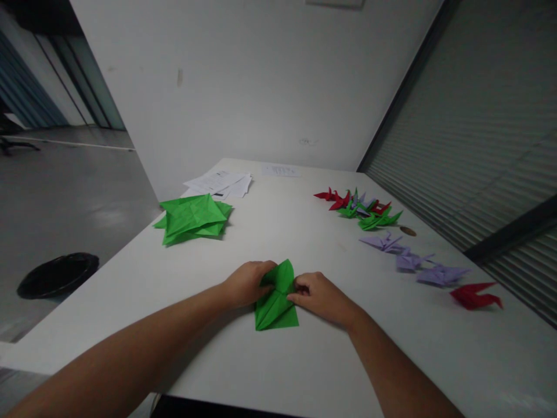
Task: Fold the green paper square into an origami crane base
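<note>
A partly folded sheet of green origami paper [278, 305] lies on the white table in front of me, its upper flap lifted and curved. My left hand [250, 283] grips its left edge, thumb on top and fingers partly hidden by the paper. On the other side, my right hand [319, 296] pinches the right edge between thumb and curled fingers. A stack of creased green paper sheets [194, 217] sits farther off to the left.
Along the right side lie purple paper cranes [441, 274], a red paper crane [474, 296] and a mixed pile of cranes [378, 219]. A round brown disc [408, 231] is near them. Printed papers [220, 183] lie at the back left. A black-lined bin [58, 276] stands on the floor.
</note>
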Action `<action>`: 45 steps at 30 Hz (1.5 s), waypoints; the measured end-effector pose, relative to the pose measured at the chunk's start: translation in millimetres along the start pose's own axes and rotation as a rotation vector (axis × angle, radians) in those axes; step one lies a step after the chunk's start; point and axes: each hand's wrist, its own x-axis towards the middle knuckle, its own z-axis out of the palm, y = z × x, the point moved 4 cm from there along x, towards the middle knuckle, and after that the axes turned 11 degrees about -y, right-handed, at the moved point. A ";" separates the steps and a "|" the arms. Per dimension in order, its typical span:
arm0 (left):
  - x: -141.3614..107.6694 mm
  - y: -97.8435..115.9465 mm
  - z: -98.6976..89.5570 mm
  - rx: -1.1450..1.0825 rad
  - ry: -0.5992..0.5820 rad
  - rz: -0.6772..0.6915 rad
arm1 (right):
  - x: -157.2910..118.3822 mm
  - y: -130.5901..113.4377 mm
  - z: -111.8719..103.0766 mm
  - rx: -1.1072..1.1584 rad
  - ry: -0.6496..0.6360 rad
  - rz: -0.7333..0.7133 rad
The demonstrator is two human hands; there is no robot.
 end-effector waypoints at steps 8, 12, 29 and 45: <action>0.3 -1.6 1.5 -0.020 -0.002 0.007 | 5.5 -2.6 4.0 -0.067 0.047 0.095; 0.7 -3.5 2.9 -0.007 0.004 0.017 | 6.7 -1.9 5.9 -0.105 0.068 0.133; 0.5 -1.7 1.5 -0.011 -0.001 0.012 | 9.1 0.6 9.4 -0.171 0.091 0.179; 1.8 -1.5 1.6 -0.048 -0.018 0.025 | 10.9 -0.7 11.9 -0.266 0.088 0.218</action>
